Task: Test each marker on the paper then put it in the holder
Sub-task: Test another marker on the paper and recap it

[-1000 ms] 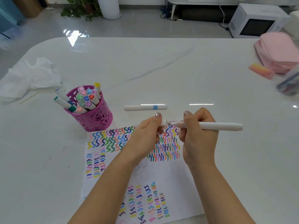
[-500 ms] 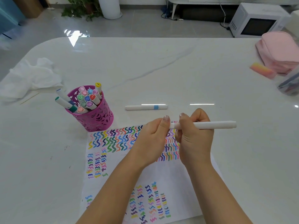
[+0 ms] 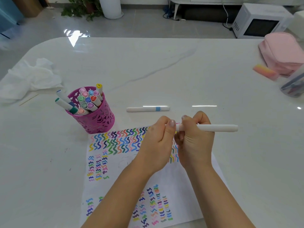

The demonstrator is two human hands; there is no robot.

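Observation:
A white marker (image 3: 213, 128) lies level in the air above the paper (image 3: 118, 163), which is covered with coloured squiggles. My right hand (image 3: 195, 140) grips the marker's barrel. My left hand (image 3: 158, 142) is closed on the marker's left end, where the cap sits against the barrel; the cap itself is hidden by my fingers. A second white marker with a blue band (image 3: 148, 109) lies on the table just beyond my hands. The magenta holder (image 3: 95, 119) stands to the left of the paper's top edge, with several markers in it.
A crumpled white cloth (image 3: 29, 78) lies at the far left. At the right edge are a pink pouch (image 3: 283, 55), an orange-pink eraser (image 3: 264, 72) and a clear container (image 3: 294, 86). A microwave (image 3: 258, 22) sits on the floor beyond the table.
My two hands have come together. The gap between the cap in my left hand and the marker's tip has closed, and the marker has shifted a little to the left.

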